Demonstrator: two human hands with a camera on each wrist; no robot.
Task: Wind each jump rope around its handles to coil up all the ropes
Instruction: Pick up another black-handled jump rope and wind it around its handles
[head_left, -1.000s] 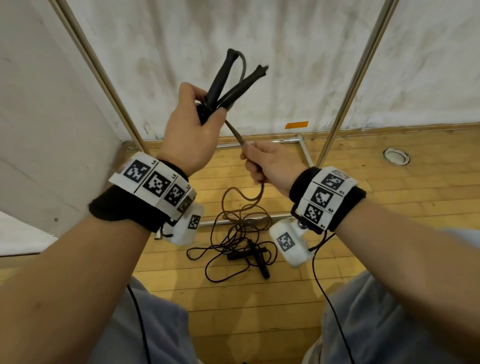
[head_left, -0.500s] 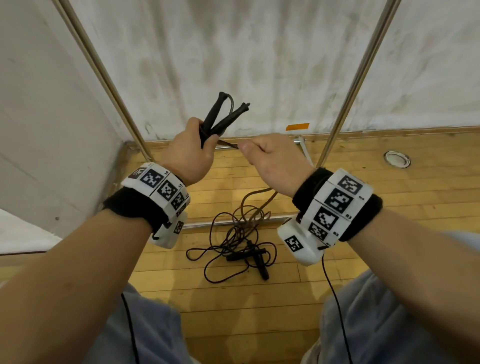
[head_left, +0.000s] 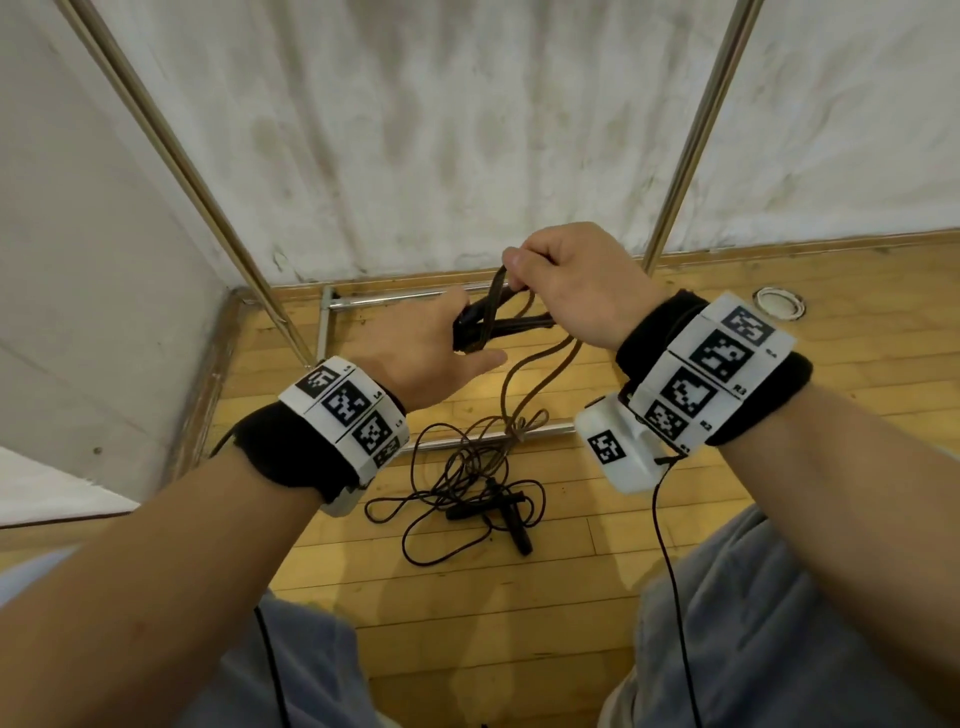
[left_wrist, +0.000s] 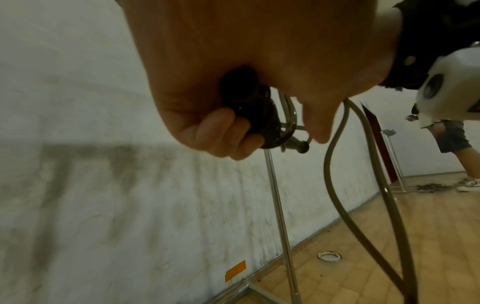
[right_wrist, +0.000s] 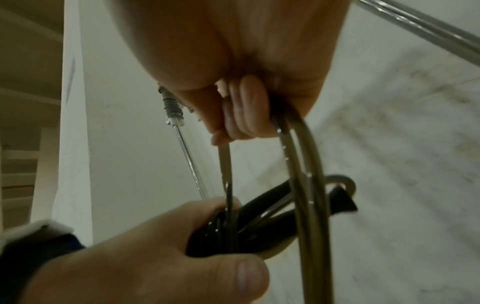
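Note:
My left hand (head_left: 441, 345) grips the two black handles (head_left: 480, 330) of a jump rope together, pointing right and away from me; the same handles (right_wrist: 262, 228) show in the right wrist view. My right hand (head_left: 566, 286) pinches the brown rope (head_left: 545, 364) just above the handles, with a loop passing over them. From there the rope hangs down to the floor. In the left wrist view, curled fingers (left_wrist: 223, 133) wrap the handle ends (left_wrist: 259, 119). A second jump rope (head_left: 467, 499) with black handles lies tangled on the wooden floor below.
A metal rack frame (head_left: 696, 130) stands against the white wall, its base bars (head_left: 395, 299) on the wooden floor. A round floor socket (head_left: 779, 302) sits at the right. Another person's legs (left_wrist: 451, 142) stand far off. My knees are at the bottom.
My left hand has dropped and tipped the handles from upright to pointing right. My right hand has risen above them, carrying the rope over the handles.

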